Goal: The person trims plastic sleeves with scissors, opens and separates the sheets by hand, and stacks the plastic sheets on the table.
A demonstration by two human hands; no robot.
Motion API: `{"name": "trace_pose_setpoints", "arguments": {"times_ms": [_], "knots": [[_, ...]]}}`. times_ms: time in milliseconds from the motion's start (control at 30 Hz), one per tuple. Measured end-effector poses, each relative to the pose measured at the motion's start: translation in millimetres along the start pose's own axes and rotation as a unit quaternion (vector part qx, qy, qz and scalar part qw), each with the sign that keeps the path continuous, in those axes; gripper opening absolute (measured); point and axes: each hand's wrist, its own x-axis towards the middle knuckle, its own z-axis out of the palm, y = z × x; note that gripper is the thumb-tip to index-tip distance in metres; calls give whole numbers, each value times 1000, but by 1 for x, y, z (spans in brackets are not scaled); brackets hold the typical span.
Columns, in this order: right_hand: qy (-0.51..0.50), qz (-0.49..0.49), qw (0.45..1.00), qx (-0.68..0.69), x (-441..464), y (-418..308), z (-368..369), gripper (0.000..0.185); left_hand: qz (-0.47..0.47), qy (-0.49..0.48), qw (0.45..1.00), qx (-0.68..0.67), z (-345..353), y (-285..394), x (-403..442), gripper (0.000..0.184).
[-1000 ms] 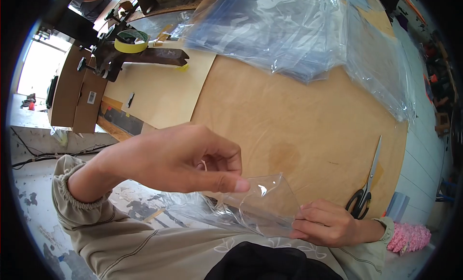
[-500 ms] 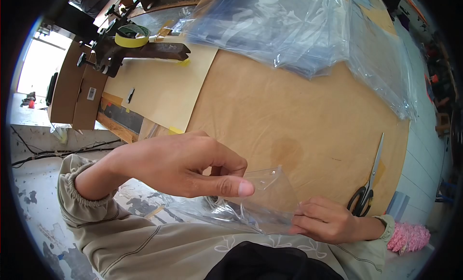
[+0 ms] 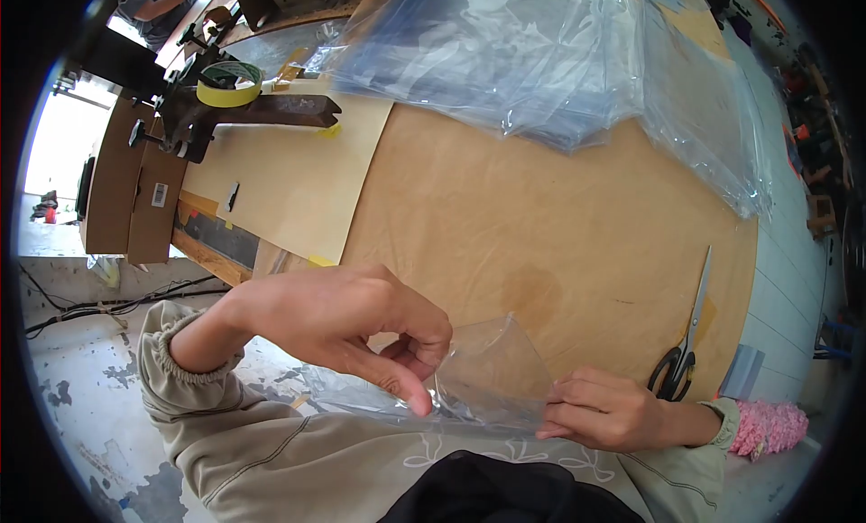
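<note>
A clear plastic sheet or bag (image 3: 496, 365) lies bunched over my lap at the table's near edge, one corner standing up. My right hand (image 3: 600, 410) pinches its right side between thumb and fingers. Over its left part hovers my left hand (image 3: 352, 325), fingers curled and the thumb pointing down, with a gap between them. The left thumb tip is at the plastic's folds; whether it touches is unclear. Black-handled scissors (image 3: 683, 347) lie beyond my right hand, blades pointing away.
Clear plastic sheets (image 3: 505, 63) are piled at the back of the brown-covered table (image 3: 451, 216). At the left, yellow tape (image 3: 229, 95) sits on a dark metal arm (image 3: 271, 111), beside a cardboard box (image 3: 149, 198). A pink fuzzy sleeve (image 3: 767, 428) is by my right wrist. Another person's arm (image 3: 162, 4) shows top left.
My left thumb has swung downward, away from the curled fingers, and the hand has dropped slightly. The plastic's raised corner has shifted a little left. My right hand keeps its pinch.
</note>
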Motion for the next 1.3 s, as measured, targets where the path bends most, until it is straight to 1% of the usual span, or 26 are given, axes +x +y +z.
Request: {"name": "trace_pose_setpoints", "arguments": {"times_ms": [100, 133, 200, 233, 333, 433, 533, 633, 733, 833, 933, 967, 1033, 1067, 1167, 1233, 1300], "knots": [[-1, 9, 1000, 6, 1, 3, 1, 22, 32, 35, 997, 69, -2, 2, -4, 30], [-2, 12, 1000, 7, 2, 4, 0, 22, 35, 43, 987, 148, -5, 8, -7, 28], [-19, 39, 999, 19, -1, 9, 0, 22, 38, 61, 951, 302, -11, 20, -14, 26], [-28, 52, 998, 27, -2, 10, 0, 22, 37, 56, 945, 319, -9, 19, -15, 25], [-35, 49, 997, 43, 2, 12, -2, 22, 31, 64, 923, 378, -10, 21, -18, 25], [-20, 72, 996, 51, -2, 18, 3, 22, 44, 168, 922, 346, -2, 5, -13, 21], [-24, 64, 996, 64, -1, 18, 6, 22, 58, 173, 965, 189, -2, 3, -6, 17], [-28, 66, 995, 74, 0, 19, 5, 22, 130, 99, 972, 168, -4, -12, -4, 19], [-19, 61, 995, 80, 1, 20, 7, 23, 112, 94, 970, 195, -5, -15, -6, 22], [-27, 68, 995, 66, 4, 18, 3, 23, 135, 93, 949, 271, -10, -18, -4, 27], [-11, 116, 992, 54, 2, 20, -1, 23, 67, 143, 958, 240, -14, -19, -9, 30], [-4, 130, 990, 59, 2, 21, -2, 23, 60, 148, 963, 215, -16, -23, -9, 32], [8, 159, 985, 70, 0, 21, -2, 23, 20, 192, 968, 163, -12, -17, -6, 32], [2, 189, 979, 77, -4, 22, -3, 22, 2, 213, 967, 138, -10, -15, -3, 32], [-14, 273, 955, 118, -12, 22, -2, 20, -59, 329, 942, 15, 14, -15, -2, 38], [-29, 313, 935, 162, -8, 20, -7, 21, -78, 338, 937, 50, 23, -9, -1, 42], [-3, 248, 965, 88, 6, 18, -19, 24, -90, 347, 931, 72, 28, -3, -1, 46]]}}
